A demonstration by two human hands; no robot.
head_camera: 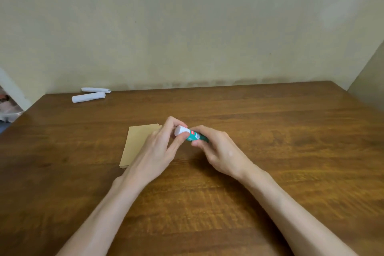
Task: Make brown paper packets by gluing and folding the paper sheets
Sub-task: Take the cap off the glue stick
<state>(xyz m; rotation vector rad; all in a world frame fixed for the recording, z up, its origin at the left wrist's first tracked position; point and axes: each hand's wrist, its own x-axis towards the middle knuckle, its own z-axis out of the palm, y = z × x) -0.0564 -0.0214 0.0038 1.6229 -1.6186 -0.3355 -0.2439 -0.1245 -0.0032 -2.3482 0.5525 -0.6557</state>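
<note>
A green glue stick (pixel 194 135) with a white cap (pixel 181 130) is held between both hands above the wooden table (pixel 270 152). My right hand (pixel 220 149) grips the green body. The fingers of my left hand (pixel 160 147) pinch the white cap end. A small stack of brown paper sheets (pixel 137 143) lies flat on the table under and to the left of my left hand, which hides its right part.
Two rolled white paper bundles (pixel 89 96) (pixel 96 89) lie at the table's far left corner by the wall. Walls close the back and right sides. Beyond the table's left edge sits some clutter (pixel 8 108).
</note>
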